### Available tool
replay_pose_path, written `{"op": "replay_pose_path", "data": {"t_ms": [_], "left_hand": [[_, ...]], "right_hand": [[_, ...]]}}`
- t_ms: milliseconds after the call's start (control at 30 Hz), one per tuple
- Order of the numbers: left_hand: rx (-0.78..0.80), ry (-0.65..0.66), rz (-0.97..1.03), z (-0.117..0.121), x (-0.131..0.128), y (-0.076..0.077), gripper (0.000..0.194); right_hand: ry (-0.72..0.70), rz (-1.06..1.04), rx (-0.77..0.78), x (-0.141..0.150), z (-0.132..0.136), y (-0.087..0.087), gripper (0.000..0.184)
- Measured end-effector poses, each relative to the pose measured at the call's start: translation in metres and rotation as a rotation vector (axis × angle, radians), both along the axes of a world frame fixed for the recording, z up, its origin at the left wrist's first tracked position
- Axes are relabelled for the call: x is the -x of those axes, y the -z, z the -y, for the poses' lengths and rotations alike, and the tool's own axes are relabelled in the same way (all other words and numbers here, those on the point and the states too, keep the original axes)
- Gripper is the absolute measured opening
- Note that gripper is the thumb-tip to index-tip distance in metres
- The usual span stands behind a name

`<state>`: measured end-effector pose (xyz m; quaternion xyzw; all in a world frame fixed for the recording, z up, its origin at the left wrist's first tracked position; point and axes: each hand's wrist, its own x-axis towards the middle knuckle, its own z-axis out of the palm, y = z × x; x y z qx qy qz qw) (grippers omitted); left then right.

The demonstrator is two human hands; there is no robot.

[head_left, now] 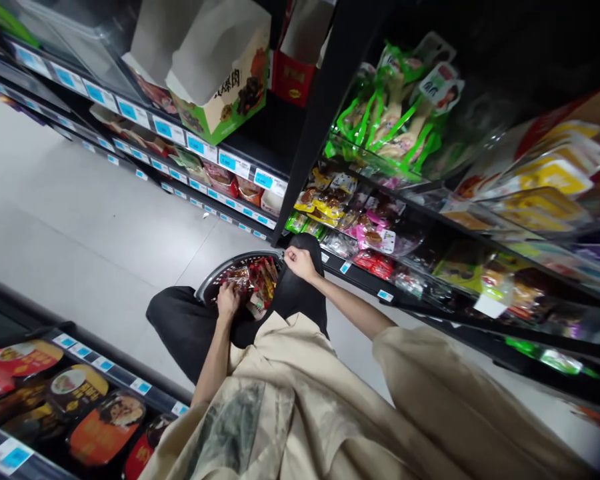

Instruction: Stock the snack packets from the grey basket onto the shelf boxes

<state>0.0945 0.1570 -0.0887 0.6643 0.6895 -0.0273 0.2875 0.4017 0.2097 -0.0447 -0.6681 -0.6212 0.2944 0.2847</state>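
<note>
Between my knees is a dark shopping basket (217, 270) with a grey rim and perforated walls. Small shiny snack packets (265, 280) in red, yellow and clear wrap lie inside it. My left hand (229, 300) reaches into the basket's left side, its fingers curled on a shiny reddish packet (241, 277); the fingertips are partly hidden. At the basket's right end my right hand (300, 262) is closed at the rim, resting by my right knee. What lies under its fingers is mostly covered.
Shelves with price tags (233, 162) and an open display carton (220, 93) stand ahead. Bagged snacks in green packaging (390, 120) and others fill the shelves on my right. Food tubs (107, 427) line a low shelf at lower left. Pale floor tiles (115, 213) stretch leftward.
</note>
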Motion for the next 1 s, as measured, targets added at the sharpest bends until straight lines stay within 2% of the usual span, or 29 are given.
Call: {"op": "replay_pose_path", "data": {"t_ms": [167, 400, 533, 633, 733, 833, 933, 1000], "left_hand": [[-0.012, 0.037, -0.008, 0.006, -0.001, 0.006, 0.045], [0.038, 0.045, -0.006, 0.006, -0.005, 0.004, 0.035], [0.036, -0.013, 0.017, 0.003, -0.013, -0.008, 0.037], [-0.004, -0.065, 0.042, 0.001, -0.008, -0.028, 0.042], [-0.072, -0.114, 0.064, 0.011, 0.017, -0.056, 0.045], [-0.231, -0.152, 0.083, 0.037, 0.06, -0.079, 0.043], [-0.291, -0.14, 0.091, 0.063, 0.097, -0.084, 0.033], [-0.266, -0.091, 0.079, 0.072, 0.108, -0.081, 0.029]], "right_hand": [[-0.013, 0.015, 0.008, 0.0, 0.001, -0.001, 0.015], [-0.052, 0.123, 0.04, -0.001, 0.001, -0.007, 0.015], [-0.119, 0.236, 0.084, 0.004, -0.001, -0.008, 0.017], [-0.181, 0.33, 0.109, 0.01, -0.006, -0.005, 0.019], [-0.237, 0.408, 0.138, 0.014, -0.011, -0.002, 0.023], [-0.282, 0.461, 0.171, 0.014, -0.017, 0.001, 0.034], [-0.306, 0.536, 0.213, 0.016, -0.025, 0.006, 0.042], [-0.334, 0.588, 0.26, 0.018, -0.031, 0.011, 0.041]]}}
